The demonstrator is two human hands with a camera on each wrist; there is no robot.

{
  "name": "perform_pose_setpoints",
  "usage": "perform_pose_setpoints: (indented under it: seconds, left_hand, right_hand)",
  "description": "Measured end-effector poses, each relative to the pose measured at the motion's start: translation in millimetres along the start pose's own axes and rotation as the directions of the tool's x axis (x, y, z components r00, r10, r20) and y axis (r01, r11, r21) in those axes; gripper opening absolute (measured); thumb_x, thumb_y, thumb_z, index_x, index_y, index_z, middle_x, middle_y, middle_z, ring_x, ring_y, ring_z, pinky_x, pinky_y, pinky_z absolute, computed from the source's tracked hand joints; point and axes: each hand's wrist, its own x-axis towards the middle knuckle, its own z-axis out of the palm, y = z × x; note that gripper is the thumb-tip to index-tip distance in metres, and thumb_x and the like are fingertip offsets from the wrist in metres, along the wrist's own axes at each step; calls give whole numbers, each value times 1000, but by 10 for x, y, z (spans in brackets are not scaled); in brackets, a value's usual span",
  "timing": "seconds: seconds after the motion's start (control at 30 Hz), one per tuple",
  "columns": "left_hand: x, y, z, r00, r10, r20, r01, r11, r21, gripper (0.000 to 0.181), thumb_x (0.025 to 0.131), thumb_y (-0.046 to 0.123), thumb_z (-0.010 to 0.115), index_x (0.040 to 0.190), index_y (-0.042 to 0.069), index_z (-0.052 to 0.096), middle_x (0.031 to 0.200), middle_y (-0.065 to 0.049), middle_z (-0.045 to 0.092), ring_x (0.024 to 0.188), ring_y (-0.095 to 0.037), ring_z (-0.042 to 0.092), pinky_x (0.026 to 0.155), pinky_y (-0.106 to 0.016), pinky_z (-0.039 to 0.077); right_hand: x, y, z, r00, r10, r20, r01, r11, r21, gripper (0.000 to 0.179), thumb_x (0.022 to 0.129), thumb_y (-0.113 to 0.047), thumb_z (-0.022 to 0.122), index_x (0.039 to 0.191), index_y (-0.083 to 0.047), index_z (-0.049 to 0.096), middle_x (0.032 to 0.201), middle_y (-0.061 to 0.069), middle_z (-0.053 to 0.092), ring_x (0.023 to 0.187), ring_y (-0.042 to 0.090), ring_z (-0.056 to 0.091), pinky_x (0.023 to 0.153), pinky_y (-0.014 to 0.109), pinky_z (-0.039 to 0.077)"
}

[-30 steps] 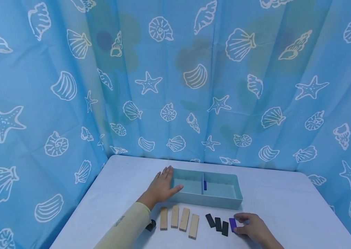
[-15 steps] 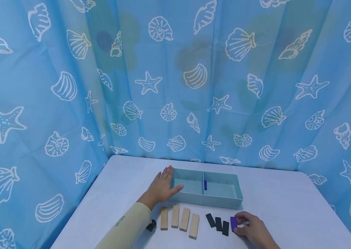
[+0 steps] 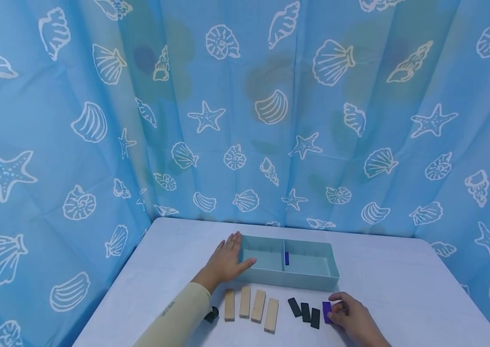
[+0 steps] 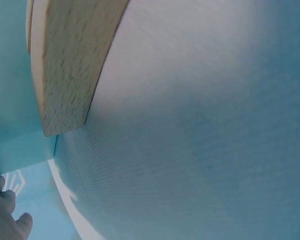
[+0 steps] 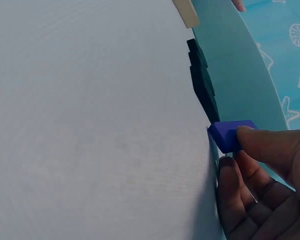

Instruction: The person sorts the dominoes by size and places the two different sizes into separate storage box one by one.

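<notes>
Evidently, a blue curtain (image 3: pixel 236 130) printed with white shells and starfish forms the backdrop, from ten o'clock through two. Below it is a white desk (image 3: pixel 401 284). Positions are read from the centre of the box (image 3: pixel 310 281), with twelve pointing away from the person. The box is pale blue-green, with a divider (image 3: pixel 284 265) making two compartments.

At eight o'clock a pale sleeve (image 3: pixel 180 311) crosses the desk. The left hand (image 3: pixel 224 262) rests against the box at nine o'clock, fingers straight and gripping nothing, thumb spread over the near wall; it appears to be steadying the box. The right hand (image 3: pixel 353 318), at four o'clock, pinches a purple block (image 3: pixel 327 312) between thumb and fingers. Whether that block is clear of the desk cannot be told.

Four wooden blocks (image 3: pixel 258 306) lie in a loose row at seven o'clock, outside the box. Three black blocks (image 3: pixel 305 312) lie between five and six o'clock, just beside the held block. A second purple block (image 3: pixel 287 258) is inside the right compartment, against the divider. A dark object (image 3: pixel 212 314) at eight o'clock is partly hidden by the sleeve and cannot be identified.

Assessment: the work appears to be at an early stage. One block is in the box, one is in hand, and seven lie outside, apparently not yet dealt with.
</notes>
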Motion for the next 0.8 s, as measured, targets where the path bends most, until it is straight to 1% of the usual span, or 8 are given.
perform_pose_setpoints:
  seconds: [0.17, 0.27, 0.4, 0.57, 0.7, 0.8]
  left_hand:
    - [-10, 8, -32, 1000, -3, 10, 3, 1000, 6, 96, 92, 72, 35, 155, 2, 14, 161, -11, 15, 147, -25, 11, 116, -46, 15]
    - [-19, 15, -51, 1000, -3, 10, 2, 1000, 2, 96, 92, 71, 36, 155, 2, 14, 161, -12, 16, 147, -26, 12, 115, -47, 16]
    - [-30, 25, -60, 1000, -5, 16, 5, 1000, -5, 95, 93, 70, 36, 155, 2, 14, 161, -12, 15, 147, -26, 12, 116, -47, 15]
    - [-29, 26, -53, 1000, -5, 14, 5, 1000, -2, 94, 93, 69, 37, 155, 1, 14, 161, -12, 15, 147, -27, 12, 116, -47, 15]
    - [-25, 33, -63, 1000, -2, 17, 2, 1000, 0, 94, 94, 69, 37, 155, 1, 14, 161, -13, 15, 147, -27, 12, 116, -47, 15]
    - [-26, 44, -75, 1000, -2, 24, 2, 1000, -7, 95, 93, 69, 38, 155, 1, 14, 161, -13, 15, 147, -28, 13, 116, -47, 15]
  right_hand:
    - [7, -42, -52, 1000, 21, 1, -21, 998, 60, 50, 87, -5, 70, 132, 1, 50, 90, 5, 60, 77, 19, 57, 64, 32, 51]
    - [8, -78, -73, 1000, 15, -7, -14, 995, 95, 53, 87, -4, 70, 135, 2, 49, 90, 6, 60, 77, 19, 58, 63, 33, 53]
    - [11, -130, -96, 999, -8, -33, 12, 991, 134, 51, 87, -1, 69, 135, 4, 49, 90, 7, 60, 75, 18, 61, 62, 33, 56]
    - [40, -226, -152, 997, -59, -58, 67, 985, 159, 49, 88, 0, 69, 134, 2, 51, 92, 8, 60, 76, 18, 63, 61, 34, 57]
    - [67, -308, -222, 993, -103, -59, 112, 979, 173, 46, 88, 1, 67, 132, 4, 52, 93, 9, 60, 77, 20, 66, 61, 35, 58]
    - [107, -370, -271, 991, -122, -62, 131, 975, 177, 43, 89, 1, 67, 130, 4, 54, 95, 9, 61, 78, 21, 67, 62, 35, 58]
